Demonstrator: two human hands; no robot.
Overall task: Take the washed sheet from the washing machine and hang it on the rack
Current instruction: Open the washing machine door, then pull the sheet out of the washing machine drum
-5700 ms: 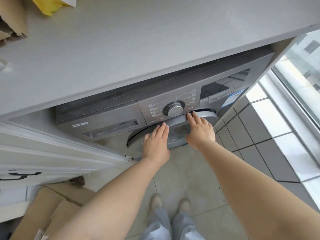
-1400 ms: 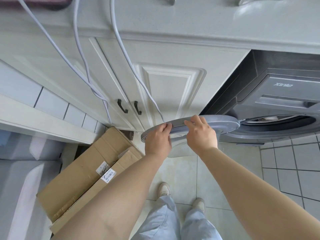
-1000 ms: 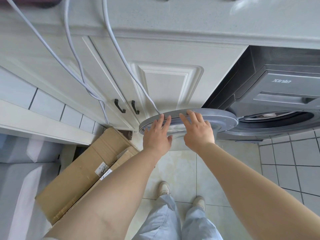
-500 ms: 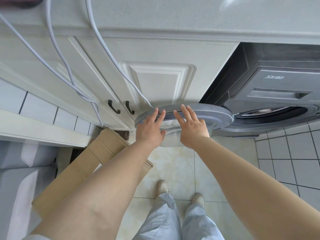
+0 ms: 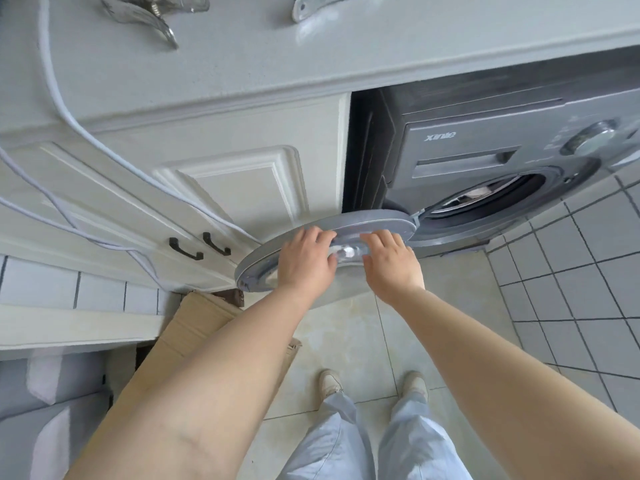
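- While the round door [image 5: 377, 221] stands swung wide, left hand [image 5: 304, 259] and right hand [image 5: 391, 263] lie on it, fingers straight and slightly spread, over its rim.
- Washing machine [image 5: 485, 161] opening is right of the right hand, unobstructed; pale fabric, likely the sheet [image 5: 479, 192], inside the drum.
- Cabinet [image 5: 242, 181] sits just beyond the door edge; cardboard box [image 5: 197, 320] below the left hand.

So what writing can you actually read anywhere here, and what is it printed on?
"xinle", as best it reads: pale brand lettering on the dark front panel of the washing machine, above the detergent drawer.
Small markings around the control dial: too small and blurred to read.
No other text shows, neither on the white cabinet doors nor on the cardboard box.
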